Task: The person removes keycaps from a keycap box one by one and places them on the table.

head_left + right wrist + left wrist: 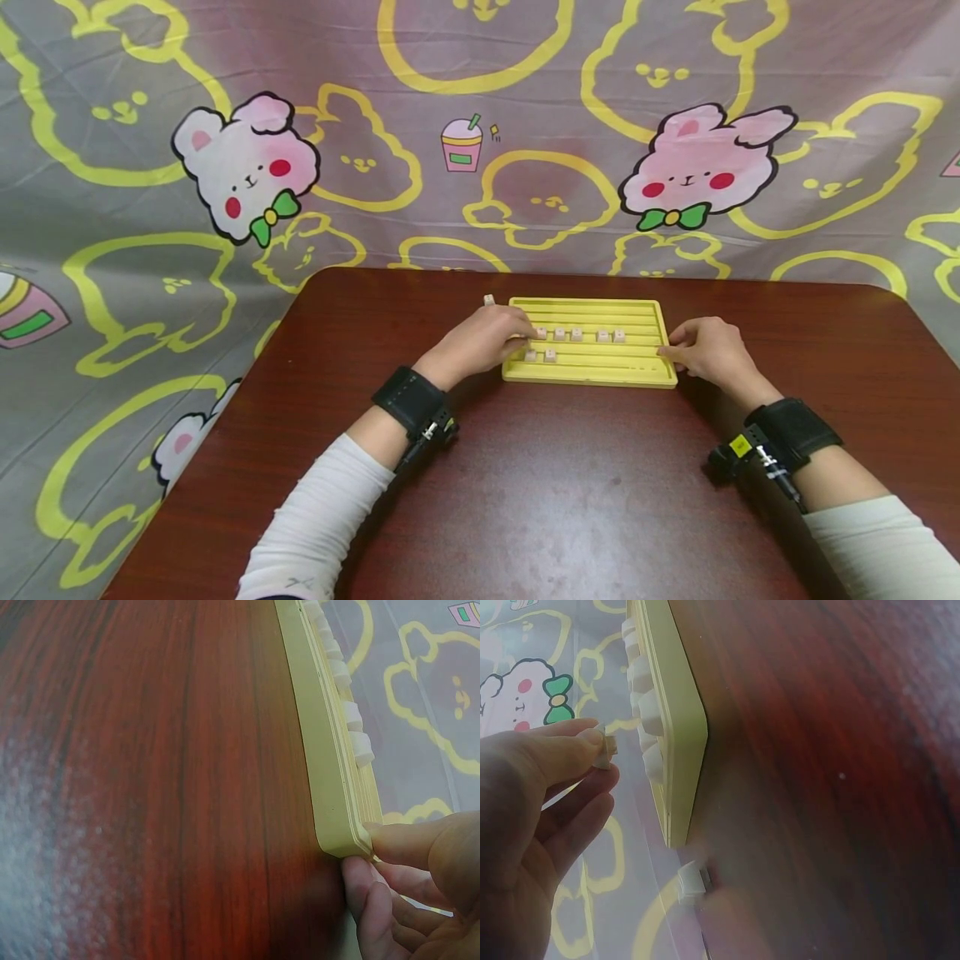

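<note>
A shallow yellow keycap tray (592, 383) with long ridges lies on the table. Several pale keycaps (576, 334) sit along its middle ridges, and two more, including this keycap (551, 356), are in a row nearer the front. Between thumb and fingertips, my left hand (491, 337) pinches a small pale keycap (604, 748) over the tray's left end. The thumb and fingers of my right hand (712, 354) grip the tray's right edge, close to its front corner in the right wrist view. A loose keycap (489, 300) is on the table by the back left corner.
The dark reddish-brown table (555, 492) extends toward me and to both sides of the tray. Behind it hangs a grey curtain (420, 225) with yellow outlines and cartoon rabbits. Each wrist wears a black strap (411, 400) with a small camera.
</note>
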Motion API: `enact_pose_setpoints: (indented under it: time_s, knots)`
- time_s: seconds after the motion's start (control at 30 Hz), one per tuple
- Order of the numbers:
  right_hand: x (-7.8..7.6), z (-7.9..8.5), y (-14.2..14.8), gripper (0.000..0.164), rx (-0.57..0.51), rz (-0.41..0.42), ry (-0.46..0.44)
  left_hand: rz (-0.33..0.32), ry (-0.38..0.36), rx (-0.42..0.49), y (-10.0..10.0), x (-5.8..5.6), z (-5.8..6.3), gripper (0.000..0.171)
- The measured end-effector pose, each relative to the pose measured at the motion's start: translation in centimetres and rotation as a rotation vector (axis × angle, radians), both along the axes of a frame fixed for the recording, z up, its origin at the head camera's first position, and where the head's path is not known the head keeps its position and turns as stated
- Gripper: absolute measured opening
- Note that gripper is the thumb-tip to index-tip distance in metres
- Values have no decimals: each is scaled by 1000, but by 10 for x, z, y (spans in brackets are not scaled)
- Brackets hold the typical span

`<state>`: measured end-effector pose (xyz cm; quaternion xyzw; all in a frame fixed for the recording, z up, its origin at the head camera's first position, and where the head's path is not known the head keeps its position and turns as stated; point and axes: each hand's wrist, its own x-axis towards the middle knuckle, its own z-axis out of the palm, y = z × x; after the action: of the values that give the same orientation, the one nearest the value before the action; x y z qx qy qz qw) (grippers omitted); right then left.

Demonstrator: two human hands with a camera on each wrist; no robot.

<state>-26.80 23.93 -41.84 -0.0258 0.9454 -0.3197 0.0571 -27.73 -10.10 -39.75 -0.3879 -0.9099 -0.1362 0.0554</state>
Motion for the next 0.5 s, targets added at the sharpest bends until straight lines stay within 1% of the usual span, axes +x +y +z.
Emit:
enact_pose_setpoints:
  time_s: [0.2,0.5]
  knots:
    - [0,-1,0,37,-4,-4,-4,21,17,-18,-5,0,0,23]
    - [0,-1,0,35,-4,-5,-1,24,23,-13,-12,1,3,19]
